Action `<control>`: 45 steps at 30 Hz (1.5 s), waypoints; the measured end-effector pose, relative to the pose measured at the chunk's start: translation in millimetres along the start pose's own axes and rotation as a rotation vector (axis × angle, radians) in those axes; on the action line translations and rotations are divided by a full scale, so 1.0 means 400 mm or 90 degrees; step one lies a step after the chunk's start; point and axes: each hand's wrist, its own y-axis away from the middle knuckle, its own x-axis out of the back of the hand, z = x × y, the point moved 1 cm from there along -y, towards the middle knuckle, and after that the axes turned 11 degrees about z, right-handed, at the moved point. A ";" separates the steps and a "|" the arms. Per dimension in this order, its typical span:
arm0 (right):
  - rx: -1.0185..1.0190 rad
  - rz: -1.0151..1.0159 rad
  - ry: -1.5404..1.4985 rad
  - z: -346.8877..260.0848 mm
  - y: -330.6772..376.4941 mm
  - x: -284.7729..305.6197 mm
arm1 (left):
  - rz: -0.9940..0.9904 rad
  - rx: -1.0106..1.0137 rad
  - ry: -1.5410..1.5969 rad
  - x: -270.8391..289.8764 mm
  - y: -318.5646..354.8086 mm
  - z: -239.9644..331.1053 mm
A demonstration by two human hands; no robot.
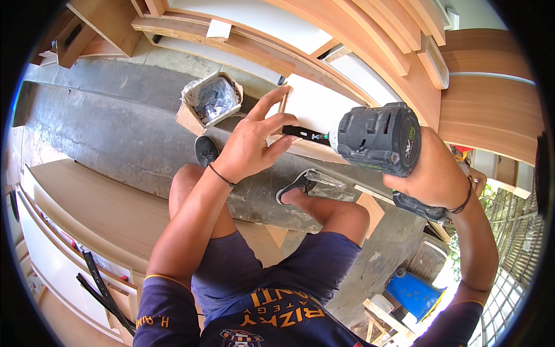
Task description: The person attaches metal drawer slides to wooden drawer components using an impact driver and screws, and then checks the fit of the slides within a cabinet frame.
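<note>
My right hand [439, 173] is closed around the grip of a black cordless drill [370, 139] with green accents. Its bit points left, its tip at a small screw [316, 137] on a black metal drawer slide [299, 133]. The slide lies along a white panel [312, 104] with wooden edges. At the slide's left end, my left hand [248, 141] holds it between thumb and fingers, while the index finger reaches up to the panel's edge. The drill body hides part of the panel and the slide's right end.
An open carton lined with clear plastic [217, 98] stands on the floor left of the panel. Wooden cabinet parts [370, 52] are stacked ahead. Long boards [98, 196] lie to my left, with black strips [101, 289]. A blue bin [413, 295] is at lower right.
</note>
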 end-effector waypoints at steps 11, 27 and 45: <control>0.023 0.030 0.004 0.008 -0.009 -0.007 | -0.010 0.034 0.034 0.003 0.005 -0.002; 0.116 0.031 0.100 -0.009 -0.020 -0.012 | -0.011 0.036 0.034 0.005 0.002 -0.002; 0.117 0.023 0.127 -0.012 -0.031 -0.019 | -0.010 0.039 0.028 0.005 0.005 -0.006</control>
